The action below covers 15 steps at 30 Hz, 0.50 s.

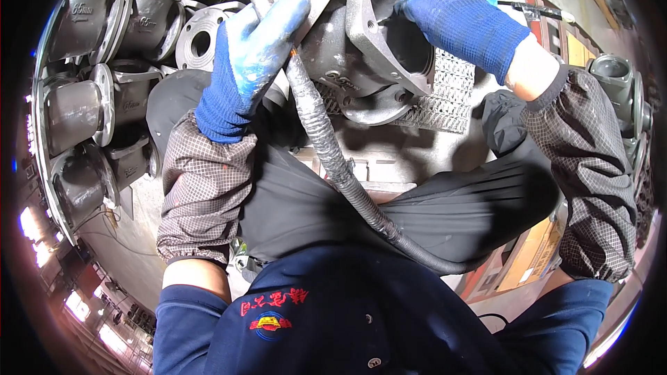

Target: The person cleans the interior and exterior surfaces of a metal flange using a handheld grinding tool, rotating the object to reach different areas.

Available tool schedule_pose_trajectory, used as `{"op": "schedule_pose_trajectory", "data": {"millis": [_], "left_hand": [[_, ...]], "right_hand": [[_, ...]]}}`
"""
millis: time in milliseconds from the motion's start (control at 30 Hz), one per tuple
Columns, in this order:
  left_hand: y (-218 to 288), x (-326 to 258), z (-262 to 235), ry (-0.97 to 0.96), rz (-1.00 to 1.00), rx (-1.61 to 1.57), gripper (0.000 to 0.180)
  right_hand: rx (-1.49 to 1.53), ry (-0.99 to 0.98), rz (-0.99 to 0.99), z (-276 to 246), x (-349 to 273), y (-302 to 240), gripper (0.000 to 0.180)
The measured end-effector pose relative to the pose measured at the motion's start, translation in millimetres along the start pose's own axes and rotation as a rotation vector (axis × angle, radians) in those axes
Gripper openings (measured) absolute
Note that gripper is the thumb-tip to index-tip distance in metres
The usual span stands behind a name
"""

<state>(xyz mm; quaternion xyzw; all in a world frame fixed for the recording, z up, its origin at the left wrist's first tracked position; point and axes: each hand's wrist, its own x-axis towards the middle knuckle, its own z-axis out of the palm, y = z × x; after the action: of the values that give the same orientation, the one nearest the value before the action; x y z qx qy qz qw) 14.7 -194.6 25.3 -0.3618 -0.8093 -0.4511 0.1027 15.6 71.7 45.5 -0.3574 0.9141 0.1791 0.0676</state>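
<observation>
A grey cast-metal valve body (332,55) rests tilted on a metal grating, its wide square-flanged opening facing right. My left hand (260,45), in a blue glove with a pale coated palm, is closed around a tape-wrapped hose (313,104) left of the casting. Its upper end sticks out beyond my fingers; its lower part runs down across my lap. My right hand (458,21), gloved in blue, is at the opening's right rim with curled fingers reaching inside. Whether those fingertips hold anything is hidden.
Several similar grey castings (73,107) are stacked at the left, beside a round flange (198,40). More castings (615,69) stand at the far right. The perforated metal grating (451,101) lies under the valve body. A dark rod (535,8) lies beyond my right wrist.
</observation>
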Motion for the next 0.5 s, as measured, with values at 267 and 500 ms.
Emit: {"op": "schedule_pose_trajectory", "data": {"millis": [267,500], "left_hand": [[-5,7,-1,0.009,0.192,0.151,0.031],[-4,7,1,0.048,0.259,0.186,0.03]], "right_hand": [[0.034,0.036,0.019,0,6,11,0.009],[0.045,0.062,0.014,-1,8,18,0.008]]}}
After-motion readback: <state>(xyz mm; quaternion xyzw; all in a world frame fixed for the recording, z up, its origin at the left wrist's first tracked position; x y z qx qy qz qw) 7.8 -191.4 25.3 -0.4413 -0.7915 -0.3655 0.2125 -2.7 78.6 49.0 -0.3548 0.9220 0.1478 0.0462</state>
